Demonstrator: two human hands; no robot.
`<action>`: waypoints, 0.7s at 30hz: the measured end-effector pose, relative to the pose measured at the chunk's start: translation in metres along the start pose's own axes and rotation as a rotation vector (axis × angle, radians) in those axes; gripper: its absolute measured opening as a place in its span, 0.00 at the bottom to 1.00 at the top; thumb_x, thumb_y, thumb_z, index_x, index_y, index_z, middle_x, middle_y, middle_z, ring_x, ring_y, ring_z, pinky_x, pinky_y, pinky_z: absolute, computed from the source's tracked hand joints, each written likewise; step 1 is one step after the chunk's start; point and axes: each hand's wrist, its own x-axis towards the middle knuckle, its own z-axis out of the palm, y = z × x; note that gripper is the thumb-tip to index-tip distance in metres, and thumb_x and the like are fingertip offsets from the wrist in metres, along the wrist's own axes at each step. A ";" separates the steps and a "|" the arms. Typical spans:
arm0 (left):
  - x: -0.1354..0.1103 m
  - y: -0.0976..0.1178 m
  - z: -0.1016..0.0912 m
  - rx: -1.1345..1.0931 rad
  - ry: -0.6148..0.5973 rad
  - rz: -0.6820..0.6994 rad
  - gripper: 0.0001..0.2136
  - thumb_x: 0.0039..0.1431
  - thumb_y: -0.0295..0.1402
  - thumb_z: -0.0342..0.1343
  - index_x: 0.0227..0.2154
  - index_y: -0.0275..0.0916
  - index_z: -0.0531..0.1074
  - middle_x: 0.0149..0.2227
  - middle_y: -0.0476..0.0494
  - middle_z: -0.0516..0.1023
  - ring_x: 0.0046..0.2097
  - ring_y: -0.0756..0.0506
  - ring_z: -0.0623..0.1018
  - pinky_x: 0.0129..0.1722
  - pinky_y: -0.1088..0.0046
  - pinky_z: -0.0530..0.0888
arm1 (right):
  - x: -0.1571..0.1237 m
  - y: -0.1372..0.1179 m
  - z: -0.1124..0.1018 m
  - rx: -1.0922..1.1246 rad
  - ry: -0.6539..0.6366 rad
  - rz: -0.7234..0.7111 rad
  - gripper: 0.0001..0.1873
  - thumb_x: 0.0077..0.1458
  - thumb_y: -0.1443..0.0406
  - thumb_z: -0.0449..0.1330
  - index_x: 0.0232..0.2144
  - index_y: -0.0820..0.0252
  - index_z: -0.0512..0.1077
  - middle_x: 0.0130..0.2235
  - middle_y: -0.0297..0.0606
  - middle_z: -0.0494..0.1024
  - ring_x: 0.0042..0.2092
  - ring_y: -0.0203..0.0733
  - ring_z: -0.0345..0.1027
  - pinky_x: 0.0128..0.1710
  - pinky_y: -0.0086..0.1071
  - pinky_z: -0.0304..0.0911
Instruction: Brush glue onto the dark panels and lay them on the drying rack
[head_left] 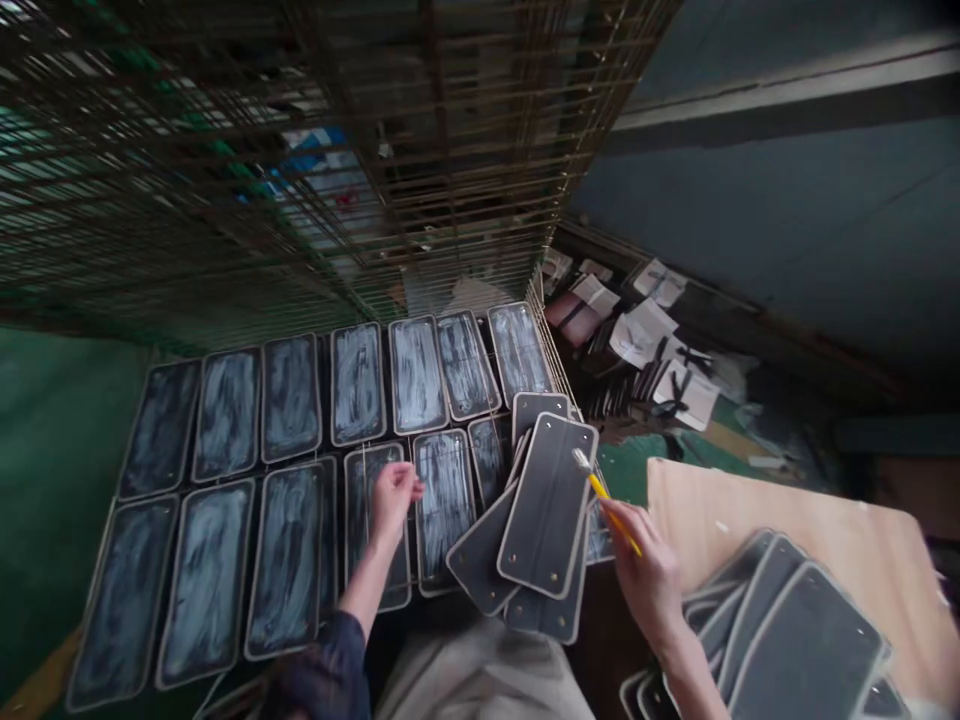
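My right hand (651,575) grips a small brush (616,515) with a yellow handle. Its pale bristles are close to the top dark rectangular panel (547,505) of an untidy stack; I cannot tell whether they touch. Light edges and small holes near the corners mark these panels. Over the front row of coated panels, my left hand (395,500) hovers with its fingers curled together and nothing visible in them. Beneath and beside it lie panels streaked with a whitish coating, such as one coated panel (442,510). The stack hides part of the coated panels at the right.
Two rows of coated panels rest on a wire rack (551,350), with tall wire grids (450,180) behind. At right, a wooden board (720,500) carries another pile of dark panels (806,640). Tied bundles (637,340) with papers lie on the floor by the wall.
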 end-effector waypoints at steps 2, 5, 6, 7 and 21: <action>-0.040 -0.021 0.001 0.093 -0.175 -0.113 0.14 0.54 0.42 0.58 0.34 0.33 0.70 0.25 0.49 0.73 0.21 0.51 0.73 0.18 0.77 0.70 | 0.010 0.002 -0.002 -0.016 -0.020 -0.007 0.15 0.64 0.66 0.48 0.51 0.53 0.66 0.46 0.40 0.72 0.44 0.41 0.70 0.41 0.34 0.67; -0.089 -0.052 0.006 0.312 -0.557 -0.342 0.19 0.48 0.47 0.61 0.33 0.36 0.66 0.21 0.52 0.71 0.15 0.51 0.72 0.11 0.80 0.65 | 0.028 0.007 -0.002 -0.066 -0.038 -0.021 0.15 0.64 0.65 0.47 0.51 0.53 0.66 0.46 0.40 0.72 0.43 0.41 0.70 0.39 0.33 0.66; -0.100 -0.061 0.009 0.339 -0.602 -0.366 0.20 0.47 0.48 0.61 0.33 0.37 0.65 0.21 0.52 0.71 0.16 0.50 0.73 0.11 0.80 0.65 | 0.034 0.010 -0.001 -0.091 -0.043 -0.027 0.15 0.64 0.65 0.47 0.51 0.53 0.67 0.46 0.40 0.72 0.42 0.41 0.70 0.38 0.33 0.66; -0.109 -0.068 0.012 0.340 -0.607 -0.364 0.21 0.46 0.49 0.61 0.34 0.37 0.64 0.22 0.52 0.72 0.16 0.49 0.74 0.11 0.80 0.66 | 0.039 0.012 0.000 -0.118 -0.048 -0.034 0.15 0.65 0.65 0.47 0.50 0.53 0.67 0.45 0.39 0.72 0.41 0.41 0.70 0.37 0.32 0.65; -0.125 -0.072 0.044 0.085 -0.541 -0.360 0.22 0.45 0.51 0.60 0.24 0.41 0.56 0.17 0.55 0.69 0.19 0.45 0.78 0.12 0.81 0.69 | 0.008 -0.001 0.002 -0.242 -0.198 0.021 0.13 0.65 0.63 0.47 0.47 0.54 0.68 0.40 0.38 0.74 0.36 0.40 0.69 0.33 0.31 0.62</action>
